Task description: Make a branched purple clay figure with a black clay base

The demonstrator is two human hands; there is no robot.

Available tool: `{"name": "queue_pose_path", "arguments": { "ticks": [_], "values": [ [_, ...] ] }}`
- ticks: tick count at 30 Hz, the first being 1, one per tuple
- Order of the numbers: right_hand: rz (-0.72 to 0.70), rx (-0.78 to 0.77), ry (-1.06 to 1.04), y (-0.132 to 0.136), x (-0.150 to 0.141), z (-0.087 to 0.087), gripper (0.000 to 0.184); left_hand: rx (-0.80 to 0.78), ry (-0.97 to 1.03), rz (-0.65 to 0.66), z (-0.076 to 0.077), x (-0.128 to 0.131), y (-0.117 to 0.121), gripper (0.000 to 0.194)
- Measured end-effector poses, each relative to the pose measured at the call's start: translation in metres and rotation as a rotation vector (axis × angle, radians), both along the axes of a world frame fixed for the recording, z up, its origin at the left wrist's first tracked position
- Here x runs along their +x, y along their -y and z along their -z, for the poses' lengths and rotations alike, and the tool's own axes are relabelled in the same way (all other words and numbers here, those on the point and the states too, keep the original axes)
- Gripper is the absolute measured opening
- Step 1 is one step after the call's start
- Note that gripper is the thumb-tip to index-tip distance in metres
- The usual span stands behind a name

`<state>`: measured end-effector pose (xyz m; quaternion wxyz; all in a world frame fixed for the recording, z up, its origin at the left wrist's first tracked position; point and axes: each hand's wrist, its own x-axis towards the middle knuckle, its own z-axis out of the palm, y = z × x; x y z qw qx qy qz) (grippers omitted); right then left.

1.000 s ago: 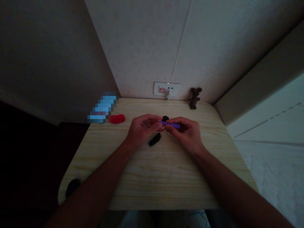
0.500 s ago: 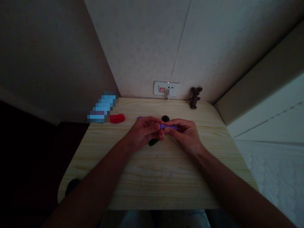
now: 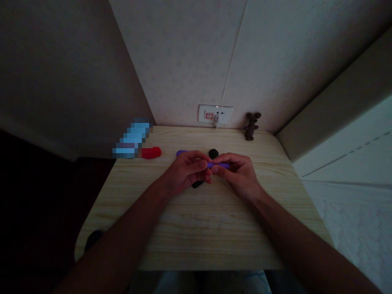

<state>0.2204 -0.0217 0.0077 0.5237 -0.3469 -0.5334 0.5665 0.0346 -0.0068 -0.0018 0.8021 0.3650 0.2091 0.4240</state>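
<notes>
Purple stick (image 3: 223,165) over wooden table (image 3: 211,228), midway between left and right edges, left hand (image 3: 187,169) with fingertips clamped on its left end, right hand (image 3: 240,173) likewise clamped farther right, black ball (image 3: 213,153) toward back edge, brown figure (image 3: 251,127) near back right corner.

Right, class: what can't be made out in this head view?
All in the head view:
Purple stick: left end, hidden by the left hand.
Purple lump: lower part, behind the left hand.
Black roll: upper end, behind the same hand.
Dark object at lower left: partly covered by the left forearm.
Blue object: pixelated, so its details are lost.
Brown figurine: features too small.
</notes>
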Motion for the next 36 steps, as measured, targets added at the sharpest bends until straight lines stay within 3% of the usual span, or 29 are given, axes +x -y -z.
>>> {"name": "queue_pose_path", "arguments": {
  "ticks": [13, 29, 36],
  "values": [
    [-0.049, -0.016, -0.020, -0.0016, 0.0021, 0.0021, 0.025, -0.015, -0.008, 0.011, -0.0006, -0.0007, -0.0004, 0.030],
    [-0.001, -0.035, 0.006, -0.0044, 0.0007, 0.0051, 0.027, -0.039, -0.057, -0.028, -0.0012, -0.0013, -0.0028, 0.026],
    [-0.063, -0.032, 0.014, -0.0042, 0.0022, 0.0058, 0.027, -0.063, -0.059, -0.003, -0.0013, -0.0015, -0.0029, 0.026]
  ]
}}
